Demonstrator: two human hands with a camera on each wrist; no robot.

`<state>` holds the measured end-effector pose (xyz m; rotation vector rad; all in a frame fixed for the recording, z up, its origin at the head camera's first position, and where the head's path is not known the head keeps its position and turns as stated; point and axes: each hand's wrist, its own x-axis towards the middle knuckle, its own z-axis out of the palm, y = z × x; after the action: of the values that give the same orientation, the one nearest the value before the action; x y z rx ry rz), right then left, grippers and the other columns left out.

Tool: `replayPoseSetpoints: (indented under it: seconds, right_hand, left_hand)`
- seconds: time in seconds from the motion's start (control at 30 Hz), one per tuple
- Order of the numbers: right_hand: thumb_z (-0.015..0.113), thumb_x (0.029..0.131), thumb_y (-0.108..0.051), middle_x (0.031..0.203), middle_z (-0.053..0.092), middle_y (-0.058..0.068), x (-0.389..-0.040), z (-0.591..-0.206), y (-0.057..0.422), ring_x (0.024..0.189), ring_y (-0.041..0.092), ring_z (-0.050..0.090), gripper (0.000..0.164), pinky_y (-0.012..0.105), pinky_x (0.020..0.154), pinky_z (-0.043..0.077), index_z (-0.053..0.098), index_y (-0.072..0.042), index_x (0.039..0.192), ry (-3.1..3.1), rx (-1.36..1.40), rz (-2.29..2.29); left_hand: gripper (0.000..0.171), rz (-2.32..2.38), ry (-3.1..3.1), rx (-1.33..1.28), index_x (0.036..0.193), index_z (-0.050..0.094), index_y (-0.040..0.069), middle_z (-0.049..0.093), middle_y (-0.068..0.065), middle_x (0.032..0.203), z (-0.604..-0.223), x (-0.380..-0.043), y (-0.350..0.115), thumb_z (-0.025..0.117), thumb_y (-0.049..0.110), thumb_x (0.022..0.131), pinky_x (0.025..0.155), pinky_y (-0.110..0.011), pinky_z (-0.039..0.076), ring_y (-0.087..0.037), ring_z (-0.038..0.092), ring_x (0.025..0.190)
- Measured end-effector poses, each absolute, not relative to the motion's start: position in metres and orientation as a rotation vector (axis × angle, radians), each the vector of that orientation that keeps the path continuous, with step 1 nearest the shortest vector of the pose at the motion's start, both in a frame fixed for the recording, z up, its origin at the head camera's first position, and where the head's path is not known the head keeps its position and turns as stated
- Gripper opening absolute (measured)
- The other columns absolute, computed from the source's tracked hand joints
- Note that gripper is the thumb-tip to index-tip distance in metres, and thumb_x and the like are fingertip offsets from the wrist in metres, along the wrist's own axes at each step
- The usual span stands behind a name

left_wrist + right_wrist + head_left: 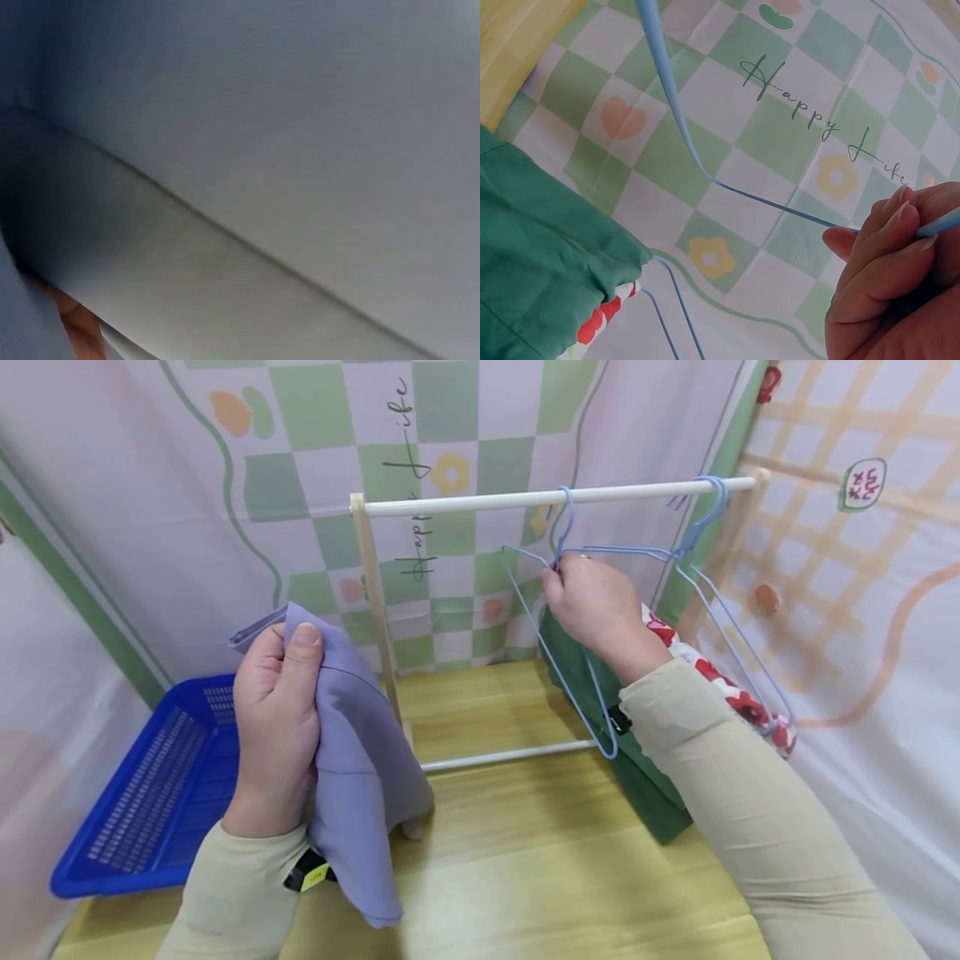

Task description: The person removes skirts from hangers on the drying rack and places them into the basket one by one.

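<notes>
Your left grip (276, 710) pinches a folded lavender cloth garment (352, 735) near its top edge, the thumb pressed flat over the fabric and the fingers bent behind it. The garment hangs down in front of the pale wooden upright (375, 602) at the left end of the rack, its lower part draping past your left wrist. Your right grip (600, 597) closes round the neck of a thin light-blue triangular hanger (780, 204), just under the hook, and that hook rests on the round white top rail (487, 503).

Near the rail's far right end hangs at least one more blue hanger (697, 531). A dark-green cloth garment (652, 785) and a white garment with red flowers (708, 670) hang beneath your right forearm; they overlap so much that you cannot fairly tell which hanger bears which.

To the left of your left grip sits a deep-blue plastic basket with perforated sides (120, 885), on the yellow wood-grain table (525, 868). A lower white rod (510, 756) crosses the rack close to the tabletop, and a green-and-white checked curtain (307, 410) hangs behind it.
</notes>
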<state>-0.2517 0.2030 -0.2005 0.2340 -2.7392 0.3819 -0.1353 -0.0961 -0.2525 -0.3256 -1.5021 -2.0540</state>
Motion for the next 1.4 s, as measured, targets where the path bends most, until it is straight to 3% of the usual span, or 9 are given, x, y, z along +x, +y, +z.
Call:
replayPoseSetpoints:
  seconds: [0.5,0.73,1.03,1.4]
  right_hand:
    - [0.043,0.11,-0.037,0.094,0.067,0.018,-0.247,-0.199,0.202,0.086,0.039,0.064,0.04,0.056,0.074,0.051,0.064,-0.003,0.104,-2.751,0.23,0.354]
    - [0.045,0.109,-0.036,0.098,0.07,0.019,-0.243,-0.198,0.2,0.089,0.041,0.066,0.04,0.059,0.076,0.052,0.065,-0.002,0.107,-2.751,0.217,0.345]
    - [0.048,0.108,-0.034,0.097,0.072,0.018,-0.242,-0.2,0.197,0.089,0.043,0.068,0.036,0.061,0.075,0.052,0.065,-0.004,0.099,-2.717,0.219,0.333]
    - [0.047,0.109,-0.034,0.095,0.069,0.017,-0.241,-0.199,0.198,0.085,0.039,0.064,0.037,0.057,0.075,0.052,0.063,-0.004,0.096,-2.746,0.205,0.338]
  left_hand:
    - [0.016,-2.027,-1.654,-0.355,0.104,0.065,0.006,0.054,0.001,0.074,-0.249,-0.134,-0.087,0.063,0.023,0.106,0.054,-0.02,0.048,-0.008,0.055,0.059]
    - [0.008,-1.981,-1.776,-0.368,0.109,0.066,0.009,0.05,0.005,0.072,-0.244,-0.131,-0.089,0.068,0.014,0.103,0.05,-0.018,0.042,-0.006,0.049,0.058]
    - [0.037,-1.886,-2.024,-0.428,0.131,0.063,0.004,0.066,-0.002,0.091,-0.233,-0.125,-0.093,0.076,0.013,0.097,0.063,-0.018,0.054,-0.009,0.061,0.074]
    - [0.051,-1.637,-2.297,-0.635,0.143,0.051,0.0,0.074,-0.013,0.106,-0.224,-0.124,-0.093,0.073,0.012,0.099,0.074,-0.019,0.058,-0.012,0.069,0.085]
